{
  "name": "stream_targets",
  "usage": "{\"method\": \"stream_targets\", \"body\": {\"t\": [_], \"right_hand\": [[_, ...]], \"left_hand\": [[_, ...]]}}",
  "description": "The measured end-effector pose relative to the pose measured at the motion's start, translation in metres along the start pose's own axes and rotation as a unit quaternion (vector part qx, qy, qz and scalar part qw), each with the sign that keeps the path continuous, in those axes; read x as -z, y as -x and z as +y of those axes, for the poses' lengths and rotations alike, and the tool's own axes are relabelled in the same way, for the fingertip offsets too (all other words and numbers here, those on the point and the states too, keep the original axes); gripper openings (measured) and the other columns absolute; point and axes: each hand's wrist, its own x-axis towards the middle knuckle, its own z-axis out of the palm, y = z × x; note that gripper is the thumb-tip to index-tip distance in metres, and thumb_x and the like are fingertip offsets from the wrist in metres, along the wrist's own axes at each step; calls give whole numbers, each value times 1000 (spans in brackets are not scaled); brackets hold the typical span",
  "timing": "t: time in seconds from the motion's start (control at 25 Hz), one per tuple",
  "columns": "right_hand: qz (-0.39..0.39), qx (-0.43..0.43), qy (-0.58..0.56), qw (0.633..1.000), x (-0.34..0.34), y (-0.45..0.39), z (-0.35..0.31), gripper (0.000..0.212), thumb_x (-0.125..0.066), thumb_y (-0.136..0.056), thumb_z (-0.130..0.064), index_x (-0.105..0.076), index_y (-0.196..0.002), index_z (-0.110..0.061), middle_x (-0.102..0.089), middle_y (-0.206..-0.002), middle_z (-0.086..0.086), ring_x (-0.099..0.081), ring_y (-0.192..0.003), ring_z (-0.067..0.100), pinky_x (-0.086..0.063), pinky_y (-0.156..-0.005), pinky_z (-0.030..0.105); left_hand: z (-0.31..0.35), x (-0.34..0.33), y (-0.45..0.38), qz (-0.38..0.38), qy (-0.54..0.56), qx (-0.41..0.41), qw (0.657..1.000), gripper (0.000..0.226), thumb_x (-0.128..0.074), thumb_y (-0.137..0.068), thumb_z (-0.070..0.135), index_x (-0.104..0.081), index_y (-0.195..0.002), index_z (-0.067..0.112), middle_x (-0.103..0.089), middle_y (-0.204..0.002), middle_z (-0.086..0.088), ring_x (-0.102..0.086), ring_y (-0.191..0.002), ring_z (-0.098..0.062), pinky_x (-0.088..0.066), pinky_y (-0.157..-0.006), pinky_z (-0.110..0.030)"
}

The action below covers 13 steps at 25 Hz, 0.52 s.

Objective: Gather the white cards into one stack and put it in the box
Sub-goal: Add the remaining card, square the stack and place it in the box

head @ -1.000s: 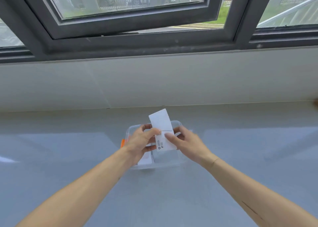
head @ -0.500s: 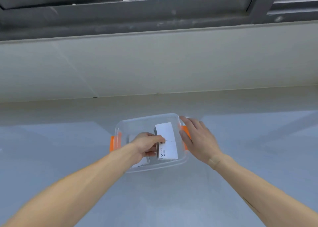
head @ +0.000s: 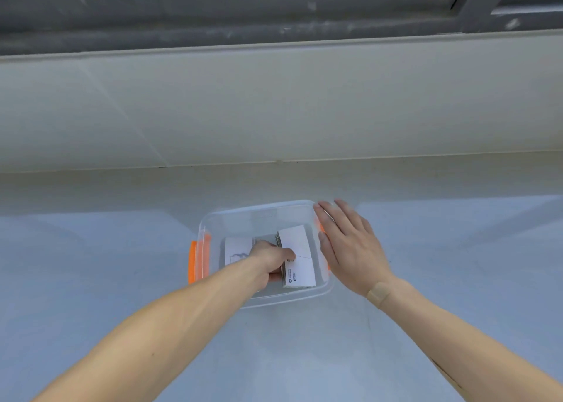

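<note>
Top card [head: 297, 256]: small print, perhaps recycling symbol; unreadable.

A clear plastic box [head: 243, 215] has orange side latches [head: 192, 261]. Inside it, the white card stack [head: 297, 256] carries small black print on its near half. A white card [head: 236, 249] at left shows grey marks. The glossy tabletop [head: 122, 264] is pale blue-grey; a tan plaster [head: 378, 293] bands one wrist.

Dark grey window frame [head: 243, 14] ran along top, scuffed and dusty. Below it, pale cream wall [head: 274, 106] with faint diagonal seam. Glossy grey-blue surface [head: 91, 264] met wall at straight joint, catching soft daylight reflections.
</note>
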Motion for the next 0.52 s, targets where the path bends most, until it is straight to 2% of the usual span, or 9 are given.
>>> {"method": "stream_targets", "body": {"t": [0.08, 0.12, 0.2, 0.28, 0.44, 0.52], "right_hand": [[-1, -2, 2, 1000, 0, 0, -2, 50, -26, -97, -31, -39, -142, -14, -45, -146, 0, -35, -138, 26, -42, -102, 42], [-1, -2, 3, 1000, 0, 0, -2, 50, -27, -97, -30, -39, -142, -13, -45, -146, 0, -35, -138, 26, -42, -102, 42], [-1, -3, 7, 1000, 0, 0, -3, 50, -27, -97, -30, -39, -143, -13, -45, -146, 1, -35, -138, 26, -42, -102, 42], [-1, -2, 13, 1000, 1, 0, -4, 51, -26, -97, -30, -39, -143, -12, -45, -146, 1, -36, -138, 26, -41, -102, 41], [3, -2, 16, 1000, 2, 0, -5, 51, -25, -97, -29, -40, -142, -11, -46, -146, 2, -38, -137, 27, -42, -101, 42], [5, -2, 15, 1000, 2, 0, -5, 52, -25, -96, -28, -40, -142, -10, -46, -146, 3, -38, -137, 28, -41, -102, 42]], "left_hand": [[-4, -2, -3, 7, -13, -10, 1000, 27, -64, -85, 1, -62, -111, -3, -70, -103, -19, -66, -85, -29, -56, -63, -33], [-6, -3, -5, 16, -25, -18, 999, 26, -63, -86, 2, -62, -111, -3, -70, -106, -19, -67, -88, -30, -57, -65, -34], [-11, -5, -10, 45, -63, -36, 996, 24, -61, -86, 6, -64, -107, -4, -70, -108, -20, -69, -96, -33, -59, -78, -41], [-12, -6, -13, 74, -117, -49, 989, 22, -60, -85, 10, -66, -102, -2, -71, -105, -18, -69, -96, -34, -59, -85, -43], [-6, -6, -11, 112, -236, -65, 963, 9, -56, -84, 14, -62, -80, 8, -71, -97, -11, -70, -89, -32, -60, -76, -35], [-3, -9, -11, 123, -260, -64, 956, 7, -55, -83, 13, -56, -77, 12, -71, -97, -11, -70, -88, -32, -57, -71, -33]]}}
